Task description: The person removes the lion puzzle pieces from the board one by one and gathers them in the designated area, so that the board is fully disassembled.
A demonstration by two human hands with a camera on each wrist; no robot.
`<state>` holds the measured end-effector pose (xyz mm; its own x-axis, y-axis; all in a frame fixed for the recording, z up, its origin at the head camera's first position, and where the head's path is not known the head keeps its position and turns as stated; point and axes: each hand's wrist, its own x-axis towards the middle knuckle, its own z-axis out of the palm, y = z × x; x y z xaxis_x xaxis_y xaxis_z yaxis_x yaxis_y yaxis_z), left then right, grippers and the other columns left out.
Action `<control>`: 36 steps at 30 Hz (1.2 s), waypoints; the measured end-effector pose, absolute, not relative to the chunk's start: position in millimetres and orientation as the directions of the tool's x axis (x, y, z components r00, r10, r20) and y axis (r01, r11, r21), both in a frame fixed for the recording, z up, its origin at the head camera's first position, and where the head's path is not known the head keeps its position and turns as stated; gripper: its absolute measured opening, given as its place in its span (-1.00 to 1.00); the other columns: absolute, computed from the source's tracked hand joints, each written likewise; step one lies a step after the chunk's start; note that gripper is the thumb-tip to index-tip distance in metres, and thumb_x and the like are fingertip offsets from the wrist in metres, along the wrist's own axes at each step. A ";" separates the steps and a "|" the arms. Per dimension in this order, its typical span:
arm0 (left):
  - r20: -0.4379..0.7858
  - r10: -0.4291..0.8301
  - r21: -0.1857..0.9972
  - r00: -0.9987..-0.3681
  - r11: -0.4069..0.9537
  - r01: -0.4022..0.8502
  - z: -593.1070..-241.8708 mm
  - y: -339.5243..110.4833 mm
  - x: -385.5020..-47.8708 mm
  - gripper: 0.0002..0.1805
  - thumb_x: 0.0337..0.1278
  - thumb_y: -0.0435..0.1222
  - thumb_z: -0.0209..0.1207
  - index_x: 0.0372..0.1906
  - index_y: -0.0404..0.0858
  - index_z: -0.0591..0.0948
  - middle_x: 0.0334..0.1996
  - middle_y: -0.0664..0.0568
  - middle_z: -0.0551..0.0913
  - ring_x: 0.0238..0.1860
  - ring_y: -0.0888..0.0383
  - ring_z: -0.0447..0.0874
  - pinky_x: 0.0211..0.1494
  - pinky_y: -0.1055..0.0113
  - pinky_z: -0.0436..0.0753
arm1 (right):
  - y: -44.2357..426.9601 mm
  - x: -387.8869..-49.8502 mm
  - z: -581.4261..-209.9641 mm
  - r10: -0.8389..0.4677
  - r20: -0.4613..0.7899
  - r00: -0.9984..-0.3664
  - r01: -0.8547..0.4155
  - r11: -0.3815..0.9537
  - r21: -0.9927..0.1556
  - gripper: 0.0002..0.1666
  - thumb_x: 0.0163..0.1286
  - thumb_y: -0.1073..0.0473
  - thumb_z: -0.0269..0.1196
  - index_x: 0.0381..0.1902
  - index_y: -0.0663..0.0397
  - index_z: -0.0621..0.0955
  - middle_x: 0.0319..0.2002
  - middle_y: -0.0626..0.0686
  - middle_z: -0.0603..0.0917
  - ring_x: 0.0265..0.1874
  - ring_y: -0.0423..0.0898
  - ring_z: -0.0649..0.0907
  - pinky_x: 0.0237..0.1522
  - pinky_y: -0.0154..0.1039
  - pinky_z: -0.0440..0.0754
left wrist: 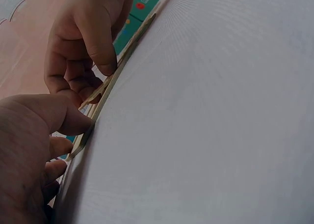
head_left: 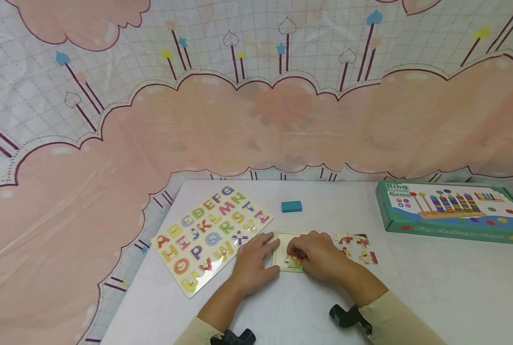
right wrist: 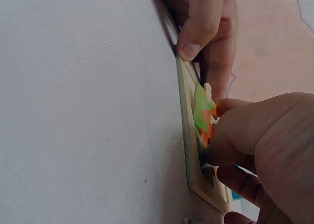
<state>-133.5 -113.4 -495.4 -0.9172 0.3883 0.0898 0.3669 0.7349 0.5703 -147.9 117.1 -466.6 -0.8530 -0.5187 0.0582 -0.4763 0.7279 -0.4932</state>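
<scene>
A small wooden jigsaw tray (head_left: 284, 238) lies on the white table in front of both hands. My left hand (head_left: 252, 261) touches its left side with spread fingers, the thumb resting at the near corner. Over the tray, my right hand (head_left: 321, 254) pinches a green and orange jigsaw piece (right wrist: 200, 111) between thumb and index finger. That piece stands tilted up from the tray in the right wrist view. Its far side is hidden by the fingers. Several loose jigsaw pieces (head_left: 362, 240) lie just right of the tray, partly behind the right hand.
A wooden alphabet board (head_left: 215, 230) with coloured letters lies to the left, close to the left hand. Behind the tray is a blue block (head_left: 291, 206). A green Ring Challenge Game box (head_left: 455, 213) sits at the back right. A patterned cloth (head_left: 239, 129) hangs behind the table.
</scene>
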 end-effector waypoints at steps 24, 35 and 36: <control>0.086 0.396 0.554 -0.914 0.743 0.375 -496.1 -113.0 -135.1 -0.27 0.21 -0.14 0.31 0.52 -0.15 0.54 0.60 0.00 0.38 0.65 -0.05 0.17 0.60 -0.20 0.18 | 129.6 -150.5 -474.5 -0.581 0.183 -0.793 -0.584 0.640 -0.500 -0.46 0.23 0.55 0.34 -0.06 -0.23 0.76 -0.27 -0.33 0.68 -0.18 -0.22 0.58 0.01 0.07 0.46; 0.082 0.392 0.550 -0.916 0.749 0.369 -496.4 -113.2 -133.9 -0.28 0.22 -0.14 0.32 0.52 -0.14 0.55 0.60 0.01 0.38 0.65 -0.04 0.18 0.59 -0.20 0.18 | 132.1 -148.1 -472.9 -0.609 0.180 -0.772 -0.601 0.607 -0.520 -0.58 0.30 0.40 0.37 -0.02 -0.23 0.77 -0.24 -0.32 0.69 -0.16 -0.23 0.56 0.03 0.03 0.42; 0.083 0.392 0.551 -0.916 0.748 0.370 -496.4 -113.3 -133.8 -0.28 0.22 -0.14 0.32 0.52 -0.14 0.55 0.60 0.01 0.38 0.65 -0.05 0.18 0.59 -0.20 0.18 | 132.1 -147.8 -472.4 -0.612 0.180 -0.770 -0.602 0.603 -0.524 -0.61 0.32 0.37 0.38 -0.02 -0.22 0.77 -0.24 -0.31 0.69 -0.16 -0.23 0.55 0.02 0.03 0.41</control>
<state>-133.8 -113.3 -496.4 -0.9163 0.3919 0.0827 0.3698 0.7482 0.5509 -147.8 132.1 -472.4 -0.7701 -0.6119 0.1805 -0.6016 0.6026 -0.5244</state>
